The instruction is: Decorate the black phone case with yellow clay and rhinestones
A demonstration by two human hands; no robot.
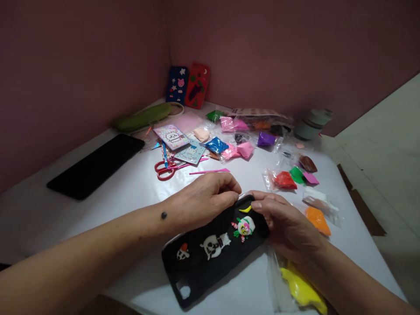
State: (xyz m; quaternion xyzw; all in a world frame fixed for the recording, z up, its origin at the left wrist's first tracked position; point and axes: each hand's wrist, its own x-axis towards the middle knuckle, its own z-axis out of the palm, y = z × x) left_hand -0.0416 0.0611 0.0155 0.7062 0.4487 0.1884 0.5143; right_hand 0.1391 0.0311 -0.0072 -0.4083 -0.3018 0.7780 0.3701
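Right grip (285,221) closes on the far end of the black case (200,271), thumb on top and just beside a small yellow piece (245,209) at the case's upper edge. Left grip (206,197) is narrow, its fingertips pinched together at that same edge. I cannot tell whether it holds anything between them. The case lies tilted on the white table (131,192), near the front edge and between the two forearms.

Three clay figures sit in a row on the case: a small white one with a red top (183,252), a white skull (215,245) and a green, pink and white figure (245,226). The yellow piece lies just above the last of these, so the work looks well along. The lower end of the case, around its cut-out, is bare.

A bag of yellow clay (302,288) lies under the right forearm and an orange bag (317,218) is just beyond the right grip. More bags, among them red (285,180), green, purple, blue and pink, are spread across the far half of the table. Red scissors (167,169) lie behind the left grip. Two cases already decorated, one blue (177,84) and one red (197,85), lean against the wall.
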